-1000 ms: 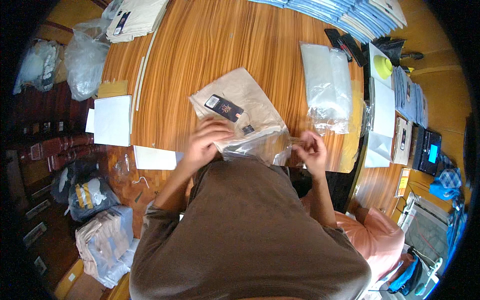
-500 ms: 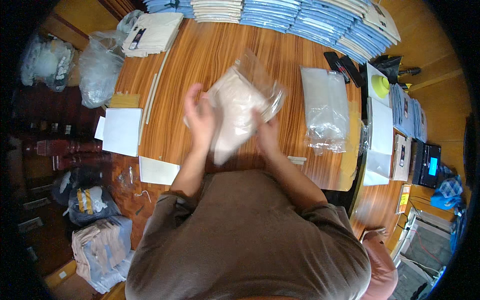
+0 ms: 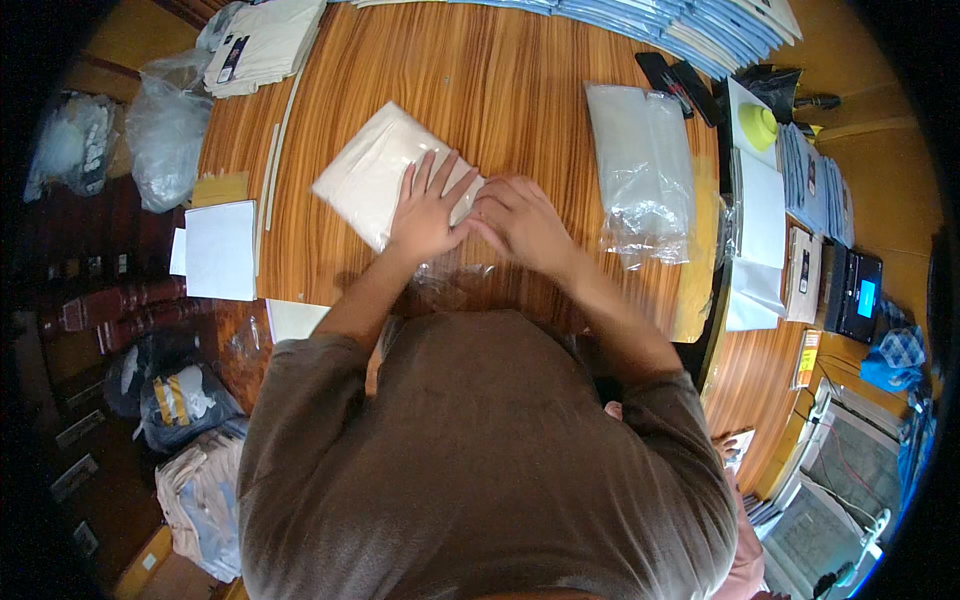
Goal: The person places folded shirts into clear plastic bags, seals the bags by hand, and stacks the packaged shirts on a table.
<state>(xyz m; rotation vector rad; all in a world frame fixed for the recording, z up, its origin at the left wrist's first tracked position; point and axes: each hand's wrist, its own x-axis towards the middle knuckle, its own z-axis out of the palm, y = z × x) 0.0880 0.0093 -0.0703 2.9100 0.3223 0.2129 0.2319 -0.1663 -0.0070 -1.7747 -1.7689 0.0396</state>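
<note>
A folded cream garment (image 3: 370, 165) in a clear plastic bag lies flat and slanted on the wood-grain table (image 3: 520, 90). My left hand (image 3: 428, 212) presses on its near right part, fingers spread. Beside it, my right hand (image 3: 525, 225) is closed with bent fingers at the bag's right edge, close to the left thumb. Loose clear film (image 3: 445, 282) of the bag spreads below my hands toward my body. What exactly the right fingertips pinch is partly hidden.
Flat clear bags (image 3: 645, 170) lie to the right. Black objects (image 3: 685, 85) sit beyond them. Blue packed garments (image 3: 680, 25) line the far edge; cream garments (image 3: 265, 45) are stacked far left. White paper (image 3: 220, 250) lies left. Another person's hand (image 3: 726, 447) shows at lower right.
The bagged garment has gone from being held up and tilted between both hands to lying on the table, its loose end now toward me. My left hand has flattened onto it; the view has shifted.
</note>
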